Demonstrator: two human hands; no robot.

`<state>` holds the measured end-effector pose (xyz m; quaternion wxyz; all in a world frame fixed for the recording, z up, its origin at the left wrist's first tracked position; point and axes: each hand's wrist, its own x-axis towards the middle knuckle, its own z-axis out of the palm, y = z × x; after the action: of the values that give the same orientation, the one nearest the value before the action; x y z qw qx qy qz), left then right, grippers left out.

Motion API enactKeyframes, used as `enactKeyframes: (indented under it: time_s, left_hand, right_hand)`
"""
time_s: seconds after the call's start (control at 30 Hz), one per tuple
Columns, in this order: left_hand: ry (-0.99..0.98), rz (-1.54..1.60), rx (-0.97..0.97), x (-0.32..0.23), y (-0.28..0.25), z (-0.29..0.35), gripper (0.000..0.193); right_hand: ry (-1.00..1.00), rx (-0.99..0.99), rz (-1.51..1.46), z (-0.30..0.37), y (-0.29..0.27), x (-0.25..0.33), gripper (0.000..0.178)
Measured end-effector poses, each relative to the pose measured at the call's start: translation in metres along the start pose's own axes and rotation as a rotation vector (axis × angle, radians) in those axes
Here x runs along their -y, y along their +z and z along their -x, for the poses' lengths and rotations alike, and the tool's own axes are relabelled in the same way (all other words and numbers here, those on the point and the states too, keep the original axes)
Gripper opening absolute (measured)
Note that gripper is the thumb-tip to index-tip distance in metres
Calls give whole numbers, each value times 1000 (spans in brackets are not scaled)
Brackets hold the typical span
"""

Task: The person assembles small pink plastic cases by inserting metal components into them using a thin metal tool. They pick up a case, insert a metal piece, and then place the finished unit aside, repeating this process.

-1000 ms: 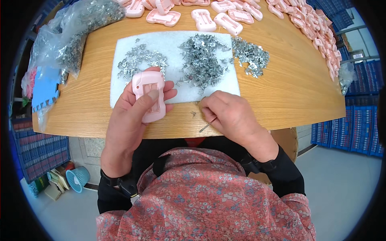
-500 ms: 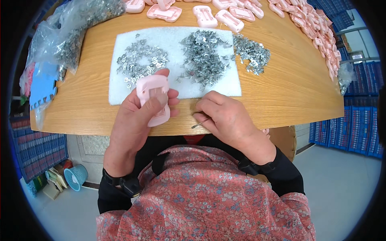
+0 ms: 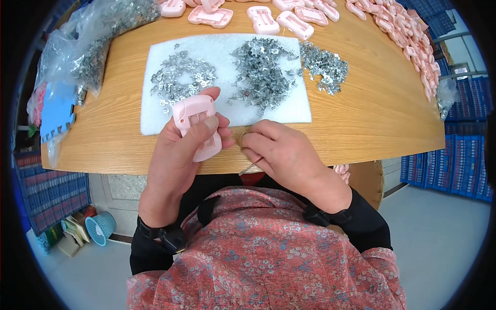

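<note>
My left hand (image 3: 173, 160) is closed around a pink plastic housing (image 3: 192, 109) with a rectangular recess in its face, and my thumb presses on that recess. To its right, just apart from it over the table's near edge, my right hand (image 3: 289, 157) is curled with a thin metal rod-like tool (image 3: 251, 166) sticking out below its fingers. Something small may sit at the right fingertips, but I cannot make it out. Beyond my hands a white foam sheet (image 3: 223, 90) carries a looser pile of small metal clips (image 3: 181, 77) and a denser pile of metal pieces (image 3: 263, 72).
More metal pieces (image 3: 328, 67) lie off the sheet's right side. Pink housings (image 3: 294, 25) line the far edge, with a large heap of pink housings (image 3: 400, 39) at far right. A plastic bag of metal parts (image 3: 93, 57) and a blue foam mat (image 3: 57, 111) are at left.
My right hand has moved a little left, closer to the pink housing, and the metal tool has shifted left and down with it. The left hand still grips the housing, slightly tilted.
</note>
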<state>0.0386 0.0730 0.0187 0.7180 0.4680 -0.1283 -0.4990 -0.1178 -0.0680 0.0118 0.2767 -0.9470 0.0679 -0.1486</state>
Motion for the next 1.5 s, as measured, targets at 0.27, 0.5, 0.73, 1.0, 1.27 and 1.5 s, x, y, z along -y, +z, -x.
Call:
enactKeyframes:
  time_s: [0.27, 0.5, 0.73, 1.0, 1.27, 1.5]
  left_hand:
    - [-27, 7, -18, 1, -1, 1, 49]
    - [208, -20, -18, -8, -20, -4, 53]
    - [633, -48, -185, -45, -61, 12, 56]
    - [460, -589, -9, -14, -98, 98, 25]
    - [10, -1028, 24, 44, -104, 121, 34]
    - [144, -1335, 152, 52, -100, 111, 35]
  right_hand:
    - [13, -40, 3, -4, -2, -1, 15]
    - [38, -71, -91, -7, -3, 4, 13]
    - [123, -145, -99, -6, -19, 0, 8]
    - [216, -11, -218, 11, -35, 23, 12]
    - [49, 189, -331, 12, -7, 47, 10]
    - [75, 207, -360, 21, -1, 48, 10]
